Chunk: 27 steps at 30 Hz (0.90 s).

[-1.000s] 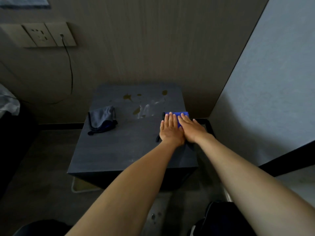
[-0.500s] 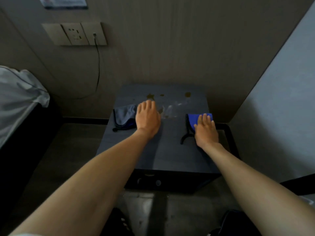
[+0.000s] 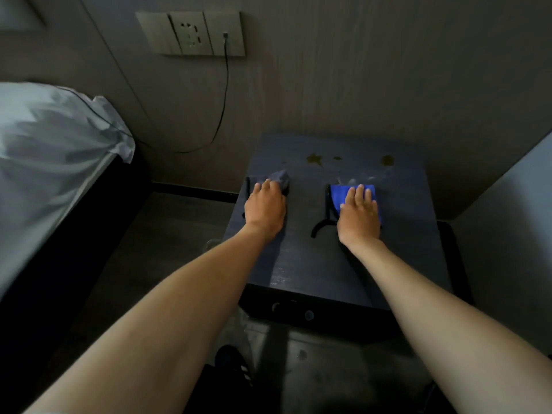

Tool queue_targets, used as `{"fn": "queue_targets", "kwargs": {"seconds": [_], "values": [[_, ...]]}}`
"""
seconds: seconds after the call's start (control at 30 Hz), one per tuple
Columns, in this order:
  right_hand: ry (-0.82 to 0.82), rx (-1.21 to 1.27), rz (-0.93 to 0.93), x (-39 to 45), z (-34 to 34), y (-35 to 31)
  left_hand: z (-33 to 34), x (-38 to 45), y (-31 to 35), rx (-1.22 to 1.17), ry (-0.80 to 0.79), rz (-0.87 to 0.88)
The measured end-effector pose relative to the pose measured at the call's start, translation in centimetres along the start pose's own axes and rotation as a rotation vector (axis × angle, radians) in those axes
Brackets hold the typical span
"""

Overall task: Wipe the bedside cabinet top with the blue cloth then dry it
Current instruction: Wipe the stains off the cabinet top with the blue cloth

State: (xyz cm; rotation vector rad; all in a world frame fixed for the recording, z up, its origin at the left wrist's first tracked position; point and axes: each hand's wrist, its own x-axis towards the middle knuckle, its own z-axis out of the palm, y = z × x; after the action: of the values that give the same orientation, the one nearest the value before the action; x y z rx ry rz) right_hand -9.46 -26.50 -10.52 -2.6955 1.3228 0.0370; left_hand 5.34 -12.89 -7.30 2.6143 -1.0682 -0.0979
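The dark bedside cabinet top (image 3: 301,258) stands against the wall, with brownish stains (image 3: 314,158) and a wet smear near its back. A bright blue cloth (image 3: 339,195) with a black loop lies at the centre right. My right hand (image 3: 360,215) presses flat on it, fingers spread. A grey cloth (image 3: 279,177) lies bunched at the left edge of the top. My left hand (image 3: 264,206) rests on it with the fingers curled over the fabric.
A bed with white sheets (image 3: 50,162) stands to the left. A wall socket panel (image 3: 191,32) has a black cable (image 3: 222,100) hanging toward the bed. A pale wall (image 3: 513,198) closes in on the right. Dark shoes (image 3: 233,366) show on the floor below.
My left hand left the blue cloth, crossed to the left and settled on the grey cloth. My right hand stayed on the blue cloth. The view swung left, showing the bed.
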Motion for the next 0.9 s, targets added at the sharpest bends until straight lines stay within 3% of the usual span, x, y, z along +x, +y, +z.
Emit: {"fn": "queue_targets", "kwargs": {"seconds": [0.23,0.5,0.73,0.9], "values": [[-0.016,0.034,-0.092,-0.5,1.3,-9.2,-3.7,0.6,-2.1,-0.289,0.213,-0.103],[0.008,0.089,-0.242,-2.5,2.8,-19.9,-7.2,0.6,-6.1,-0.454,0.441,-0.068],[-0.03,0.097,-0.405,-1.4,3.0,-23.1,-7.0,0.5,-8.0,-0.488,0.443,-0.098],[-0.042,0.08,-0.372,0.1,2.6,-21.4,-5.8,0.5,-7.1,-0.491,0.382,-0.081]]}}
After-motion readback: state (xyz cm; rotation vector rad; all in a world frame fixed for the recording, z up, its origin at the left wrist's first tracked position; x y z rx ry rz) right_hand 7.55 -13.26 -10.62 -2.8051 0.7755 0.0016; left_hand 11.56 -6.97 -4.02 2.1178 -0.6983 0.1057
